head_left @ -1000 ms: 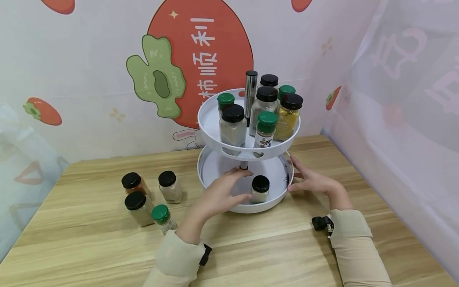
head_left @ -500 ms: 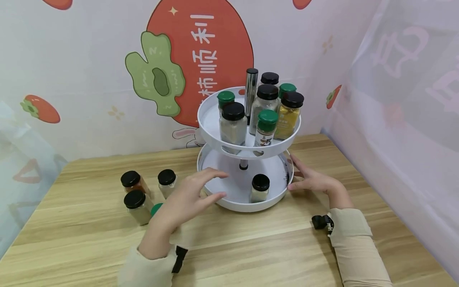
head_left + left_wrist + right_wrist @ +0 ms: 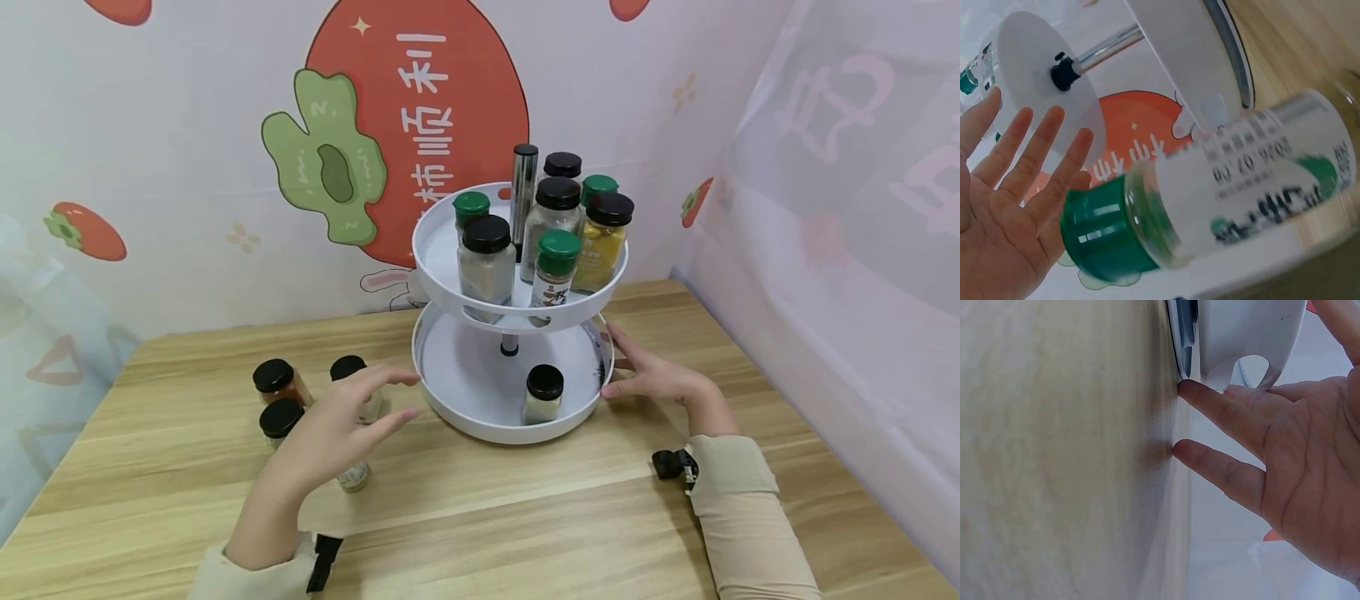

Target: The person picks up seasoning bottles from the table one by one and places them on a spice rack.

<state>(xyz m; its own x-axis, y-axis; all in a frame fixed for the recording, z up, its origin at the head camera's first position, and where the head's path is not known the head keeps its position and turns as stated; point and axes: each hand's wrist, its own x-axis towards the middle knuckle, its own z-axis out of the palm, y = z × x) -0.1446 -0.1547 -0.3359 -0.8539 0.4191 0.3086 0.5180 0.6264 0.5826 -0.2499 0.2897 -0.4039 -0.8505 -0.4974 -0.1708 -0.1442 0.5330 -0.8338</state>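
Note:
My left hand hovers over a group of spice jars on the table, fingers spread and holding nothing. Partly hidden behind it are a jar with a black lid, another black-lidded jar and a green-capped shaker bottle. That bottle's white label looms close in the left wrist view. A reddish-brown jar stands behind. At the right side of a white two-tier turntable, my right hand touches the lower tray's rim with extended fingers.
One black-lidded jar stands on the lower tray. The upper tray carries several jars with black or green lids around a metal post. A printed cloth hangs behind the wooden table.
My left hand has moved left, away from the jar on the lower tray, to above the jars on the table. The right hand stays at the tray rim.

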